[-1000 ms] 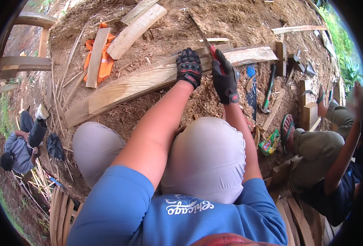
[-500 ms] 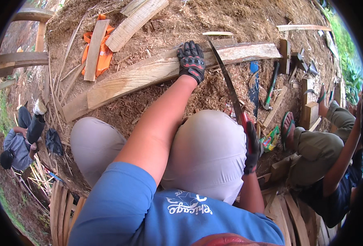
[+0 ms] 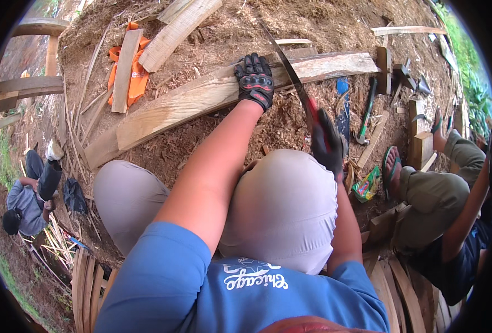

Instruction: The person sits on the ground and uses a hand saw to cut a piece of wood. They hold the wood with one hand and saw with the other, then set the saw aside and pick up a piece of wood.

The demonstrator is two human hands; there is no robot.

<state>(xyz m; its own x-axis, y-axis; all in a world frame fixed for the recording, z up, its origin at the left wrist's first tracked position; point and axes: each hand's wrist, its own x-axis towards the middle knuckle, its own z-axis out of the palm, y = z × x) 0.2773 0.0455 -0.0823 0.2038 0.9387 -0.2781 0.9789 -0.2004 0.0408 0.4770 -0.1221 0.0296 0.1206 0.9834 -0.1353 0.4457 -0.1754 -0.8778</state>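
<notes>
My left hand (image 3: 255, 81), in a black glove with red marks, presses flat on a long pale wooden plank (image 3: 201, 102) that lies slantwise across the sawdust-covered ground. My right hand (image 3: 327, 141), also gloved, grips the red handle of a long thin blade (image 3: 286, 64). The blade slants up and to the left, its edge lying across the plank just right of my left hand. My knees in grey trousers fill the middle below both hands.
A second person sits at the right, sandalled feet (image 3: 393, 166) near a hammer (image 3: 365, 114) and wood blocks (image 3: 421, 147). An orange cloth (image 3: 137, 77) under short boards lies upper left. Another person (image 3: 29, 191) crouches far left beside bamboo strips (image 3: 85, 283).
My right hand pulled back from the plank to beside my knee, then came forward a little with the blade. The blade now rests across the plank. My left hand stayed on the plank.
</notes>
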